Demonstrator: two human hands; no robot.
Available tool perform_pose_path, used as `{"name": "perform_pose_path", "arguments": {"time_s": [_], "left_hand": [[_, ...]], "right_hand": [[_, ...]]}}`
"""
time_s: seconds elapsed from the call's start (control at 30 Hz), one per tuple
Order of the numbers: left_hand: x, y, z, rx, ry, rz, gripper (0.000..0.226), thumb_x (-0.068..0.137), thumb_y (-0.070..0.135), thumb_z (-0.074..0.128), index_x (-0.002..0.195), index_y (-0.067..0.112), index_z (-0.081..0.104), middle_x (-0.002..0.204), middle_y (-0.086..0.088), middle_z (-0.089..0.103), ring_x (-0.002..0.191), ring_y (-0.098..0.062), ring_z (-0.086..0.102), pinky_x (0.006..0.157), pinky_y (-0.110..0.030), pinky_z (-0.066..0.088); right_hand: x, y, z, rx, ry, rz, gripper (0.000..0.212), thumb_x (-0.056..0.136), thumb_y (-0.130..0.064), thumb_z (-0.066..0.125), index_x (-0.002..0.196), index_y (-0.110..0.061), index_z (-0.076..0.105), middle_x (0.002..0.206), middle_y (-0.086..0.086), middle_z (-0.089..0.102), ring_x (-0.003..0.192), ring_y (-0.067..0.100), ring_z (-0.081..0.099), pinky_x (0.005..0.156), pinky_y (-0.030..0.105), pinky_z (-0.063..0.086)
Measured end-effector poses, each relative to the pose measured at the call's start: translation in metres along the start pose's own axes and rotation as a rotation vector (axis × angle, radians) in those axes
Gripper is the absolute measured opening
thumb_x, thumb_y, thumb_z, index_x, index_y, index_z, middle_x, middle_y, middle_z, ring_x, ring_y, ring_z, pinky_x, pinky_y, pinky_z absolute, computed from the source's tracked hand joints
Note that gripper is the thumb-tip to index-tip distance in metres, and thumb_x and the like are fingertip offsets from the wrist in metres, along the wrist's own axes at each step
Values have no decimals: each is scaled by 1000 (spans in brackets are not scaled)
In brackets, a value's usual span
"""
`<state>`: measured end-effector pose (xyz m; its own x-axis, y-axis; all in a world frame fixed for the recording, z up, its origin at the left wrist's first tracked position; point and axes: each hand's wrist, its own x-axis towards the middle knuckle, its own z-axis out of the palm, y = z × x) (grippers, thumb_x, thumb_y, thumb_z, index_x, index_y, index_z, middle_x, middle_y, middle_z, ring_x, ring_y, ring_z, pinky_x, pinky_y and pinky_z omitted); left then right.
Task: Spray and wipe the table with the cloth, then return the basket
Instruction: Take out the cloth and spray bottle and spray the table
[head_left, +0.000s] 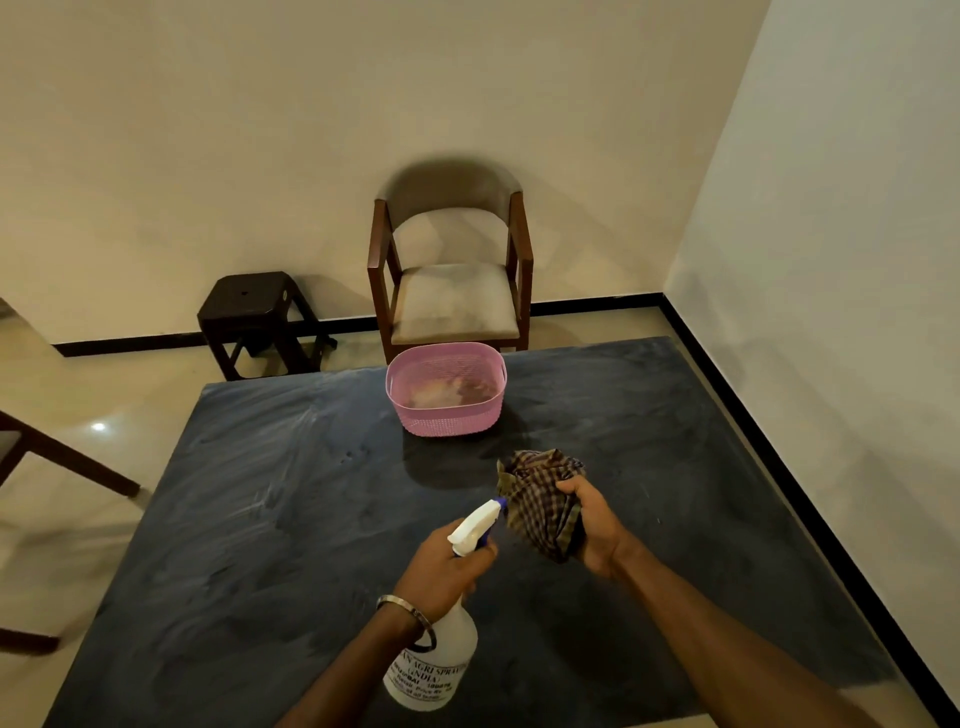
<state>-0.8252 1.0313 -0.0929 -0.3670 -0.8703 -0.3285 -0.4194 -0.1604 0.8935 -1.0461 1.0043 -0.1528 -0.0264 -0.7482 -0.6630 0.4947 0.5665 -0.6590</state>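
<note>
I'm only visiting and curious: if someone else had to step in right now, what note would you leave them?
Left hand: grips the spray bottle by its trigger head, nozzle aimed toward the cloth.
Right hand: holds the bunched checked cloth just above the table.
The pink basket stands on the dark table at its far edge, in front of the chair.
Done: faint wipe streaks on the table's left half suggest some wiping, though I can't be sure.
Left: spray, wipe the rest, then probably move the basket to wipe under it and return it.
</note>
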Motion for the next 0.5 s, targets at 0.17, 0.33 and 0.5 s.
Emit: {"name": "perform_pose_path", "arguments": {"time_s": [0.17,0.33,0.5], "left_hand": [[-6,-4,-13,-46,27,-4,10,91,20,62,100,17,62,76,1,59,58,-6,53,58,-19,46],[-17,-15,-18,-40,-24,-48,9,91,19,60,100,17,56,76,-1,55,60,-7,53,59,-19,48],[-22,-22,-18,30,-114,-26,16,91,22,61,107,17,60,86,-3,62,62,-1,56,61,-16,47]], "right_hand": [[-5,-2,5,126,-25,-14,45,95,-28,43,128,-3,61,117,20,70,112,37,64,91,47,51],[-3,-4,14,290,-24,-88,47,95,-34,45,129,-8,62,121,18,69,117,38,61,93,50,50],[-3,-5,23,344,-3,-126,48,96,-40,41,125,-10,65,120,18,70,116,36,61,91,48,50]]}}
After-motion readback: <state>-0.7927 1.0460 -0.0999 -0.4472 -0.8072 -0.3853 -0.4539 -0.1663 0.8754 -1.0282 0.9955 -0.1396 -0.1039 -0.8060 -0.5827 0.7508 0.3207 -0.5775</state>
